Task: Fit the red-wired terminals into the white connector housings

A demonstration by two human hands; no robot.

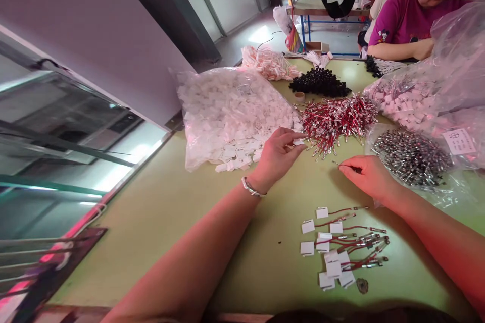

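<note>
- L hand (278, 154): fingertips pinched on a small white plastic housing (298, 142) at the near edge of the open bag of white housings (231, 116). Grip closed on that piece; wrist w/ bracelet resting low over the green table (159, 222).
- R hand (366, 174): thumb + forefinger clenched on a thin wire lead (337, 163); only its tip shows, poking out leftward from the fingers. Rest of it hidden in the hand.
- Key relation: wire tip points left toward the L hand; housing sits up and to the left of the wire tip, near but apart, gap between them is bare table. Wire's long axis runs roughly left-right, housing's opening can't be made out.
- Pile of red wires w/ metal terminals (337, 118) lies just beyond both hands, about midway, slightly nearer the L fingertips.
- Bag of metal parts (411, 156) just right of R hand.
- Finished leads w/ white housings (341, 247) lie in a loose cluster near the body, under the R forearm side.
- Black parts heap (320, 82) farther back; another person's arm (401, 50) at the far end of the table, well apart.
</note>
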